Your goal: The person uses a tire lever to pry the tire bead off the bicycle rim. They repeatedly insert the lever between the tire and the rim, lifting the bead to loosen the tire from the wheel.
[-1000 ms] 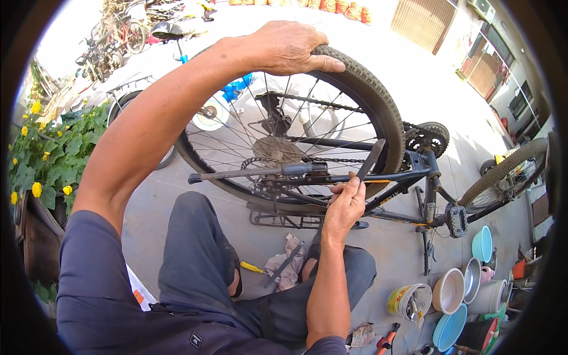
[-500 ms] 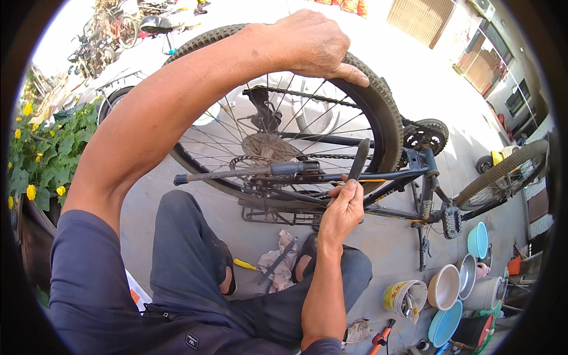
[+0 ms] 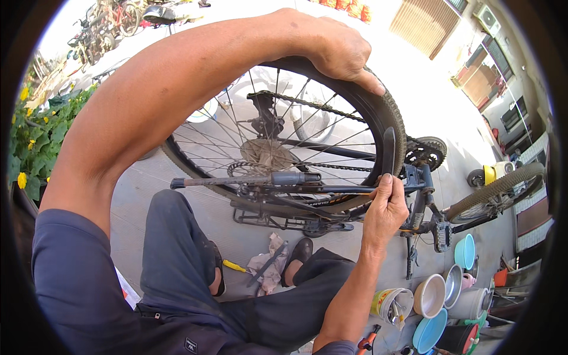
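Note:
A bicycle lies on its side or upside down before me, its rear wheel's knobby tire [image 3: 393, 112] facing up toward me. My left hand [image 3: 343, 50] is closed over the tire's far right part, thumb pressed along its sidewall. In my right hand [image 3: 384, 210] a dark flat tire lever [image 3: 389, 151] is pinched between thumb and fingers, pointing away from me. Its tip overlaps the tire by the rim; whether it is tucked under the edge I cannot tell. Spokes, chain and a dusty rear sprocket [image 3: 267, 154] show inside the wheel.
Between my feet lies a rag [image 3: 269, 260] with a dark flat bar on it, beside a yellow-handled tool [image 3: 235, 267]. A tool bucket [image 3: 384, 303], basins [image 3: 430, 296] and other containers stand at lower right. The front wheel [image 3: 497, 192] is at far right, yellow-flowered plants [image 3: 53, 133] at left.
My right hand has moved right and slightly away with the tire lever, which now stands more upright over the tire. My left hand has slid right along the tire. The view has shifted a little.

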`<state>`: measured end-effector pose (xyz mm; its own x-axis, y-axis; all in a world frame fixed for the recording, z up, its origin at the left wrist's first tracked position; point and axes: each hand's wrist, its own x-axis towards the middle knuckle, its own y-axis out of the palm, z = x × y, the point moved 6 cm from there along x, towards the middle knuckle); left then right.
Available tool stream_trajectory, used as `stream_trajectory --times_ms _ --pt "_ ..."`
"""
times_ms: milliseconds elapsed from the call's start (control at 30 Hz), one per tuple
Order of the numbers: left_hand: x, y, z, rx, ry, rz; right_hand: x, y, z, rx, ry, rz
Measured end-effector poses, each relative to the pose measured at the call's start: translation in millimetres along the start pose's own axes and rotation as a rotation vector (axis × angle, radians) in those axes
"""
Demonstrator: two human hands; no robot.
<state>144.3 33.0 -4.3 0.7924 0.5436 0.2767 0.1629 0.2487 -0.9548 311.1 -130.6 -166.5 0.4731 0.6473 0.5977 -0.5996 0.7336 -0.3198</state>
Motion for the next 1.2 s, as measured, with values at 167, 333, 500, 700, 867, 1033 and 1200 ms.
stream_trajectory --times_ms 167,333,500,700,867,1033,1200 --pt "0.6 -4.6 5.6 -0.117 -0.025 0.053 46.5 -18.1 28.9 -0.302 -0.187 0.236" --pt "3.3 -0.4 12.5 -0.190 -0.035 0.085 82.5 -22.8 54.9 -0.513 -0.384 0.349" --pt "0.8 -0.5 17.9 -0.204 -0.027 0.122 110.3 -22.7 80.4 -0.599 -0.425 0.528" --pt "1.7 -1.2 15.3 -0.220 -0.018 0.122 140.2 -19.0 115.9 -0.838 -0.494 0.689" --pt "3.7 0.2 12.2 -0.210 -0.040 0.141 155.1 -6.1 138.3 -1.013 -0.384 0.769" --pt "15.3 5.3 4.8 -0.201 -0.015 0.157 168.3 1.9 140.3 -1.108 -0.201 0.943" --pt "11.4 0.0 2.9 -0.179 -0.043 0.176 146.1 -3.1 156.7 -1.202 -0.363 0.783"
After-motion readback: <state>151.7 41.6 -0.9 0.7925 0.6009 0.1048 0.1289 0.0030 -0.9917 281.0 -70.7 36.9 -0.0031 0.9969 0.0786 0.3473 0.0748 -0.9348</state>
